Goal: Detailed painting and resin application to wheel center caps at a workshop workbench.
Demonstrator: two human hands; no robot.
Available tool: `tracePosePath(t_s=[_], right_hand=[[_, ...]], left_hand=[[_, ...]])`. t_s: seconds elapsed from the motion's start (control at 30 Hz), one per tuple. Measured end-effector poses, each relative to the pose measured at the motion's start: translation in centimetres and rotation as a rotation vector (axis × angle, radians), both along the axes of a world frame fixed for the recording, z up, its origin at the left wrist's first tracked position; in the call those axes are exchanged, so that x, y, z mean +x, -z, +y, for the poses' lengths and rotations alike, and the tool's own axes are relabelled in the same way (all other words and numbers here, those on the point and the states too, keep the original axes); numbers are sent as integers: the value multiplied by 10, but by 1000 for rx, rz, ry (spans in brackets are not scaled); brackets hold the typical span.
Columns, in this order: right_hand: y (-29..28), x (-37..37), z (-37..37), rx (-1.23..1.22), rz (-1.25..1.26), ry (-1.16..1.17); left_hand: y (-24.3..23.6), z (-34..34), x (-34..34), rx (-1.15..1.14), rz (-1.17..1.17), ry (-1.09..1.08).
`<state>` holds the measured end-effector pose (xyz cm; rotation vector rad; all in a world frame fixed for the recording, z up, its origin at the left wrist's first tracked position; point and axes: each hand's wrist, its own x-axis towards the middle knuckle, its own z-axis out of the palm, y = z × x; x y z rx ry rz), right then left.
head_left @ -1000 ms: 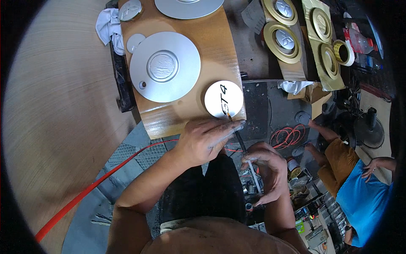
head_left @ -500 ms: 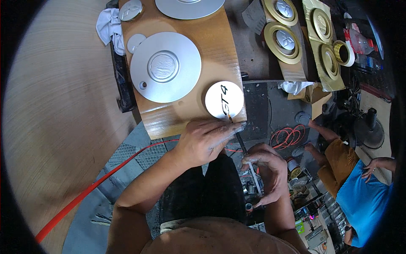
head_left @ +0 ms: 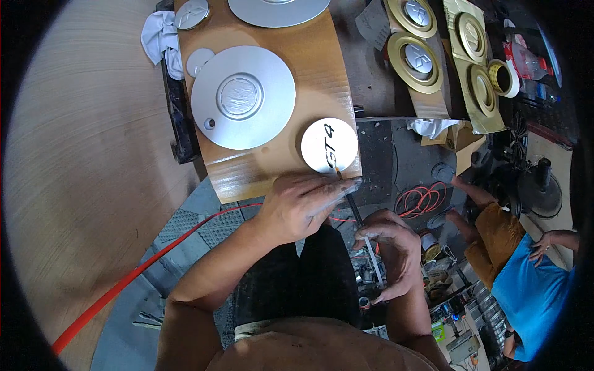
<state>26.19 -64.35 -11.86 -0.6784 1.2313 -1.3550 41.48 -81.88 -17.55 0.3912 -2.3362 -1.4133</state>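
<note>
A round white disc with black lettering lies near the close right corner of the brown board. The tip of a thin paintbrush is at the lettering's near end. My left hand rests at the board's near edge, its fingers closed over the front of the handle and hiding part of it. Farther back, my right hand curls around the pale rear of the handle, between fingertips and thumb. To the disc's left is a large silver wheel cover with a round centre.
Another silver cover and a silver cap sit farther up the board. Gold rings and a tape roll are at the right. A red hose crosses at left. A person in a blue shirt sits at right.
Almost nothing differs. The view has shifted slightly, and both hands keep their places on the paintbrush, its tip still at the lettering.
</note>
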Motion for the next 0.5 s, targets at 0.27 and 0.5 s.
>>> tracePosePath(t_s=[0.27, 0.5], right_hand=[[0, 0, -1, -14, 0, 12], [4, -2, -2, -38, 4, 12]], left_hand=[[-2, 2, -2, 10, -16, -16], [-3, 0, -2, 5, -38, -5]])
